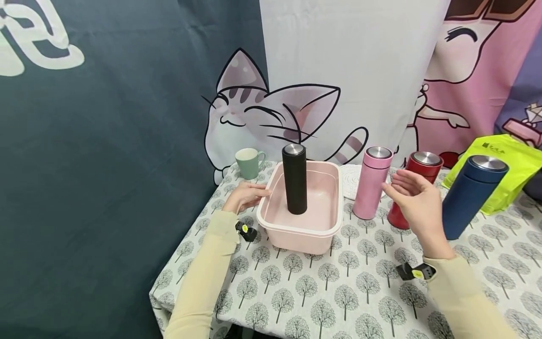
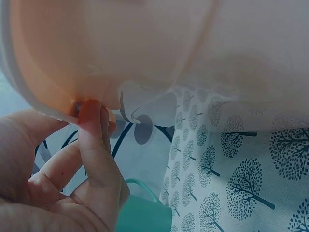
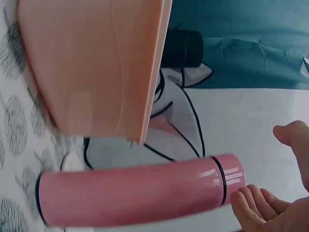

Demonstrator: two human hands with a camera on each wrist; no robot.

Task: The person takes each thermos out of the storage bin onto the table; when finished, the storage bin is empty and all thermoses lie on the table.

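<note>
My left hand (image 1: 247, 195) holds the left rim of a pink plastic basin (image 1: 302, 242); in the left wrist view the fingers (image 2: 94, 145) pinch its edge. Inside the basin stands a black thermos (image 1: 295, 183) with a silver lid top. My right hand (image 1: 419, 207) is raised, empty, in front of a red thermos (image 1: 425, 169), hiding part of it. Just left of that hand is an upright pink thermos (image 1: 370, 190), whose cap lies close to the fingertips (image 3: 237, 200) in the right wrist view.
A navy thermos (image 1: 472, 202) stands right of my right hand, with a lime-green bag (image 1: 504, 179) behind it. A green mug (image 1: 249, 165) is behind my left hand. A white round mat (image 1: 350, 181) lies behind the pink thermos. Tree-patterned cloth (image 1: 322, 287) covers the table.
</note>
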